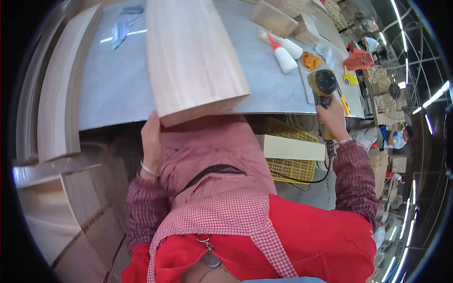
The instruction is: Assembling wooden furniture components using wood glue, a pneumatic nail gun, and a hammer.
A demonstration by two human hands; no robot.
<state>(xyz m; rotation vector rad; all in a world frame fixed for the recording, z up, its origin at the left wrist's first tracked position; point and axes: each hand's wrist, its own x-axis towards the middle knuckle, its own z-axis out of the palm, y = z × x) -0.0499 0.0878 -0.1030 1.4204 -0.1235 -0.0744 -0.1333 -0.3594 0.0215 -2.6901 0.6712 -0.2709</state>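
Note:
A long, pale wooden box (193,56) lies on the blue-grey table (118,94), its near end reaching the table's front edge. My left hand (151,141) grips that end at its left corner, with some fingers hidden. Off to the right, my right hand (334,119) is wrapped round the handle of a black and yellow corded power tool (324,84). The tool has a rounded head and is held at the table's right front edge; I cannot make out its exact kind. A black cord (325,172) runs down from it.
White glue bottles (285,59), an orange cloth (311,60) and a yellow tape measure (350,78) lie at the right. A blue-grey rag (121,30) lies back left. Wooden boards (66,85) stand left. Below the table sits a yellow crate (292,167). Other people are far right.

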